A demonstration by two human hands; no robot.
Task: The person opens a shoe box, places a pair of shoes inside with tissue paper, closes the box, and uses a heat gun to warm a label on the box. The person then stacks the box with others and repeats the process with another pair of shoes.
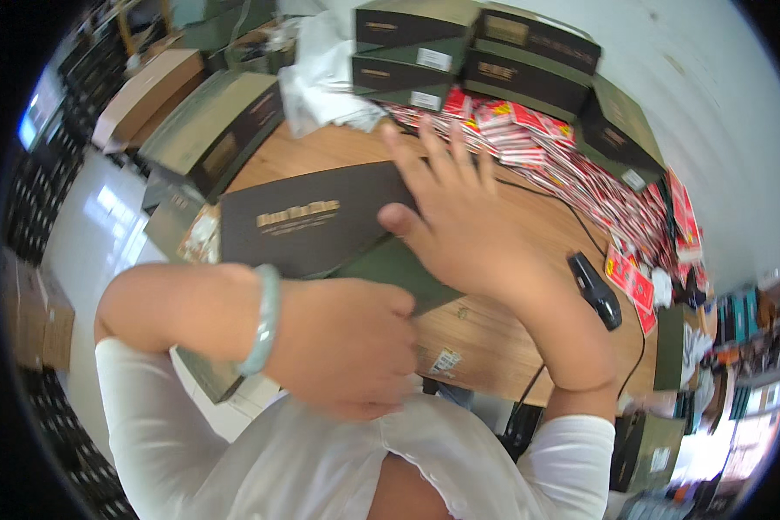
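Note:
A shoebox-like carton [299, 217], dark with gold print on the lid and a green corner, lies on the wooden table in front of me. My right hand [459, 217] is spread over the carton's right end, palm down with fingers pointing away; whether it touches the lid I cannot tell. My left hand [347, 347], with a pale green bangle [264, 321] at its wrist, is drawn in close to my chest at the carton's near side. Its fingers are curled and partly blurred, and anything inside them is hidden.
Stacked dark cartons [412, 74] stand along the table's back. Many red-and-white packets [555, 165] spread in front of them. A black handheld device [594, 290] and a cable lie at the right. White plastic bags [325, 82] and more cartons [208, 130] stand at the left.

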